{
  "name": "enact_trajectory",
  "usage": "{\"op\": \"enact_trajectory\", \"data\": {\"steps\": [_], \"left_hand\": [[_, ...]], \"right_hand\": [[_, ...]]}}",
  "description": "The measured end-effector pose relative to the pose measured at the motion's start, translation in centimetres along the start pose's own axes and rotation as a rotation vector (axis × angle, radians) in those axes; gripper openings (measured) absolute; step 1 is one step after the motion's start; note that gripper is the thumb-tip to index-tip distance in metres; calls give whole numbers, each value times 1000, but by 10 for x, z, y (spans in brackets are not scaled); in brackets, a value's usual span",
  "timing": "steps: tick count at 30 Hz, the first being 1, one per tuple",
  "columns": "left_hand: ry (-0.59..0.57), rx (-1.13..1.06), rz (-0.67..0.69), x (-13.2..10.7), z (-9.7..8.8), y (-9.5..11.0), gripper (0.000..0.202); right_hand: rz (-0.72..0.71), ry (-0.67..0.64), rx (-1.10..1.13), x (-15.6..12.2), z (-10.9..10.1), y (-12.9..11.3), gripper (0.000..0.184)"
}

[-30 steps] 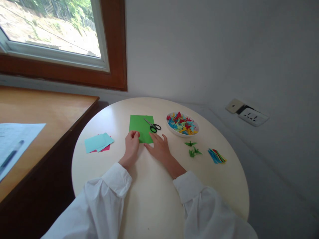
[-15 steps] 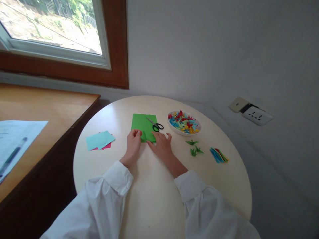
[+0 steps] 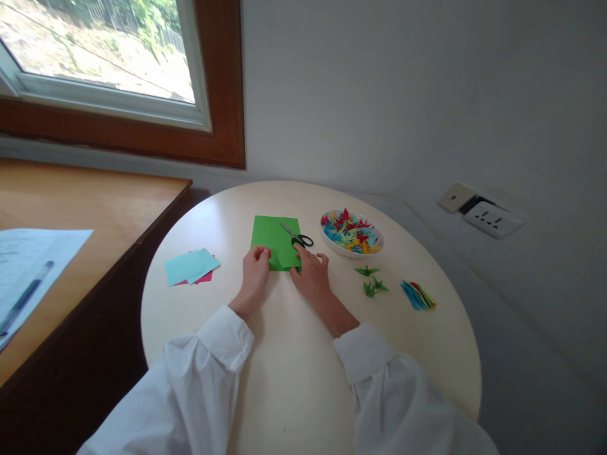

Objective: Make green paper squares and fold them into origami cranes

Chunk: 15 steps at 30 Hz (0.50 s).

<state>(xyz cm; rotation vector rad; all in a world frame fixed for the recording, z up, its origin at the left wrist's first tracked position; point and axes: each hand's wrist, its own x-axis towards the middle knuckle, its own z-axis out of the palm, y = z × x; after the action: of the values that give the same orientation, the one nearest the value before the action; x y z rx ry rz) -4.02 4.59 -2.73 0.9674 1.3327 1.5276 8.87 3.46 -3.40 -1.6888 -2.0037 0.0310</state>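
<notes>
A green paper sheet (image 3: pixel 275 235) lies on the round cream table (image 3: pixel 294 373). My left hand (image 3: pixel 255 273) pinches the sheet's near left corner, which is lifted and folded over. My right hand (image 3: pixel 312 273) rests on the near right edge of the sheet, its forefinger stretched out and pressing the paper down. Black-handled scissors (image 3: pixel 298 236) lie on the sheet's right side, just beyond my right fingertips.
A white dish (image 3: pixel 351 234) of small coloured folded paper pieces stands right of the scissors. Green folded pieces (image 3: pixel 372 281) and coloured strips (image 3: pixel 418 295) lie nearer right. Light blue and pink sheets (image 3: pixel 191 267) lie left. A wooden desk (image 3: pixel 71 208) with a paper and pen adjoins.
My left hand has lifted and turned the sheet's near left corner over. My right hand has slid right along the near edge, toward the scissors.
</notes>
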Motion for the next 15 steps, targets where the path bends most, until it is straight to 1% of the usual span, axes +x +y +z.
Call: {"op": "enact_trajectory", "data": {"steps": [2,5,7,10,12,15], "left_hand": [[-1,3,1,0,0,0,11],[-3,-2,0,1,-1,-1,12],[-2,-10,-5,2,-1,-2,11],[3,-20,-18,3,-1,-4,11],[6,-25,-26,4,-1,-4,11],[10,-34,-33,3,-2,-4,10]], "right_hand": [[1,-1,28,0,-1,-1,45],[0,25,112,2,-2,2,32],[22,74,227,4,0,6,29],[80,176,477,9,5,16,24],[99,218,549,11,8,22,26],[114,268,589,13,11,27,29]]}}
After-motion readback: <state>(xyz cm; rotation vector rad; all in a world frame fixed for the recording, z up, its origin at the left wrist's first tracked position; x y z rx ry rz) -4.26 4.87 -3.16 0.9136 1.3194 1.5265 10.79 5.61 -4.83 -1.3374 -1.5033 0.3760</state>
